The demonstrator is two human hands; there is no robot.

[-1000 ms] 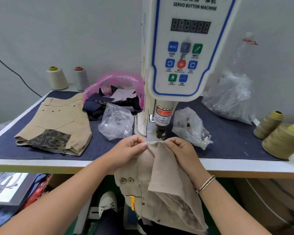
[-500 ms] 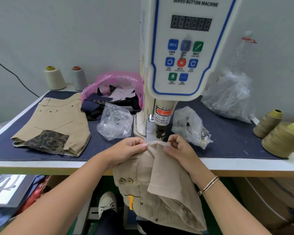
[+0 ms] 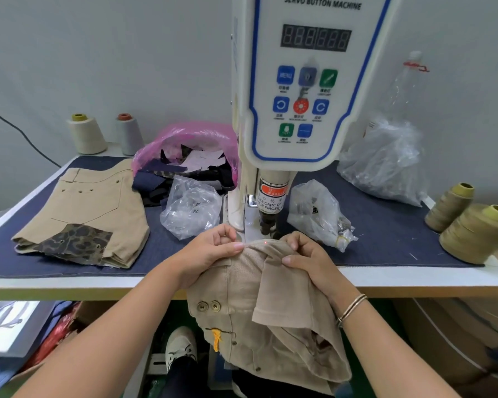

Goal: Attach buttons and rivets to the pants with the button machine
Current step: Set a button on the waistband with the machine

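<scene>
Both hands on the pants (image 3: 270,317), which hang off the front bench (image 3: 414,278) edge with the top hem fed under the button machine (image 3: 296,81) punch. My left hand (image 3: 210,251) pinches the hem left of the red laser dot, my right hand (image 3: 308,259) pinches it on the right. Two buttons already sit lower on the pants. This spot looks not pressed yet. Finished-looking folded pair (image 3: 89,214) lies on the bench, left. More rivets likely remain.
</scene>
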